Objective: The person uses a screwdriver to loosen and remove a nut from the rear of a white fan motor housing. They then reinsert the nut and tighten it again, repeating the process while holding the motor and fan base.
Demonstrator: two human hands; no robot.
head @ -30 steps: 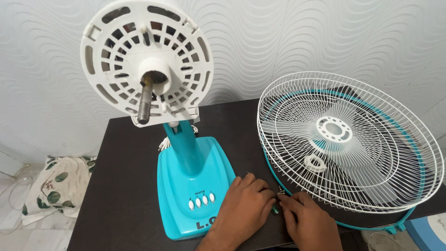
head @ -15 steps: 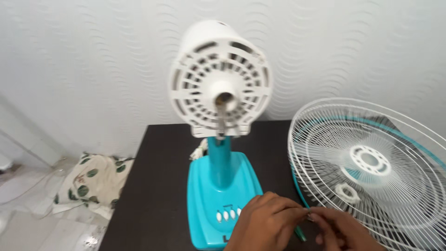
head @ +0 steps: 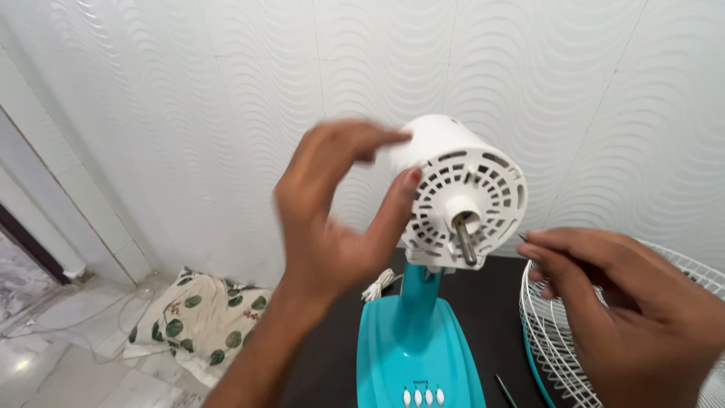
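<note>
We see a white motor housing [head: 461, 196] with a grey metal shaft [head: 466, 243], standing on a turquoise fan base [head: 418, 347] that carries a row of white buttons [head: 423, 397]. The wire fan guard [head: 555, 340] is white with a turquoise rim. On the pale marbled floor [head: 45, 355] lies a cream cloth [head: 198, 321] printed with green leaves. The wall tiles [head: 189, 98] are white with a wavy relief, and the tabletop [head: 495, 302] is dark brown.

white wavy-relief wall [head: 189, 113], pale marble floor [head: 45, 363], dark table [head: 332, 363]

Both hands are bare. Left hand [head: 332, 219]: no glove, ring or watch; forearm uncovered, no sleeve visible. Right hand [head: 642, 310]: no glove or ring visible.
</note>
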